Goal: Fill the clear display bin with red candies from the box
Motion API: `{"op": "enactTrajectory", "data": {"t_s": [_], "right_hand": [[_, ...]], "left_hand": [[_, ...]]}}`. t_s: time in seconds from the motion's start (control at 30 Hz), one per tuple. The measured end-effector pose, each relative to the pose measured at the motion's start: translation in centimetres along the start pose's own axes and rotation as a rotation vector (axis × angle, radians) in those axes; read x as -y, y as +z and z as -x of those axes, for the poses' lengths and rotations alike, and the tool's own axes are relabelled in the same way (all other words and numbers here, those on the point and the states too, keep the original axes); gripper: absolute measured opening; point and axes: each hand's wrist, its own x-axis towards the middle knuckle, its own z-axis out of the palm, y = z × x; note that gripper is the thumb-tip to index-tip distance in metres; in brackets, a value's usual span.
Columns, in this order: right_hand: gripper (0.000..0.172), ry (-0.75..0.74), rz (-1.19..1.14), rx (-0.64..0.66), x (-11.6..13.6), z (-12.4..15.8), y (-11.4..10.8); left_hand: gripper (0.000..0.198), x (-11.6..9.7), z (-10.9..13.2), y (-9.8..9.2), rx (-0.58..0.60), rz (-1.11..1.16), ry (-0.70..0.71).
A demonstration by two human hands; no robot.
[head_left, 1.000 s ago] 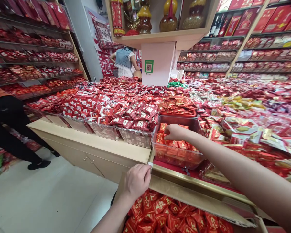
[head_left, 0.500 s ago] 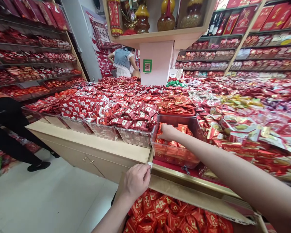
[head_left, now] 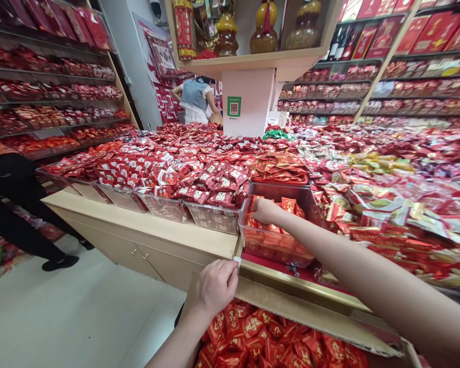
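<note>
My right hand (head_left: 267,211) reaches into a clear plastic bin (head_left: 278,250) partly filled with small red-and-gold wrapped packets (head_left: 289,204). Its fingers are curled downward at the bin's left side, touching the packets; whatever is between the fingertips is hidden. Below it, my left hand (head_left: 217,286) is closed at the upper left corner of an open cardboard box (head_left: 291,301), its fingers folded over the box's edge. Shiny red wrapped packets (head_left: 272,340) with gold print fill that box, which stands against the counter's front.
Clear bins heaped with dark red packets (head_left: 210,186) line the wooden counter (head_left: 145,220) to the left. Gold-and-red packets (head_left: 391,240) pile up at right. A raised display shelf (head_left: 253,59) overhangs the counter. One person (head_left: 15,199) stands at far left, another (head_left: 197,99) behind the counter.
My right hand has shifted very slightly within the bin, its fingers still down among the packets. My left hand stays at the box's corner.
</note>
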Motion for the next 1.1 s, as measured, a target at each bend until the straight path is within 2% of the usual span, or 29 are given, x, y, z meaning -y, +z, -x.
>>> {"op": "enactTrajectory", "data": {"t_s": [0.2, 0.43, 0.53, 0.63, 0.73, 0.83, 0.93, 1.03, 1.07, 1.1], "right_hand": [[0.032, 0.033, -0.050, -0.060, 0.1, 0.9, 0.3], [0.038, 0.107, -0.182, -0.007, 0.1, 0.5, 0.3], [0.033, 0.125, -0.236, 0.010, -0.3, 0.2, 0.5], [0.021, 0.112, -0.214, -0.003, -0.5, 0.0, 0.7], [0.011, 0.062, -0.135, -0.056, -0.6, -0.2, 0.5], [0.009, 0.005, -0.070, -0.132, -0.7, 0.0, -0.8], [0.009, -0.040, -0.042, -0.244, -0.5, 2.1, -3.4], [0.014, -0.137, -0.116, -0.326, 0.3, 7.4, -4.8], [0.014, -0.214, -0.223, -0.296, 0.5, 9.6, -4.5], [0.014, -0.300, -0.339, -0.184, 0.7, 11.8, -3.5]], "left_hand": [[0.018, 0.1, -0.2, -0.1, -0.008, 0.006, 0.011], [0.018, 0.2, -0.1, -0.2, -0.002, -0.005, 0.007], [0.018, 0.1, -0.1, -0.2, -0.004, -0.004, 0.007], [0.019, 0.1, -0.2, -0.2, -0.011, -0.002, 0.012], [0.018, 0.1, -0.2, -0.1, -0.013, -0.001, 0.018], [0.018, 0.1, -0.2, -0.1, -0.012, -0.004, 0.019], [0.018, 0.1, -0.1, -0.2, -0.009, -0.006, 0.020], [0.019, 0.1, 0.0, -0.2, -0.006, -0.005, 0.024], [0.020, 0.1, 0.0, -0.2, -0.003, -0.006, 0.025], [0.020, 0.1, 0.0, -0.1, 0.001, -0.007, 0.026]]}}
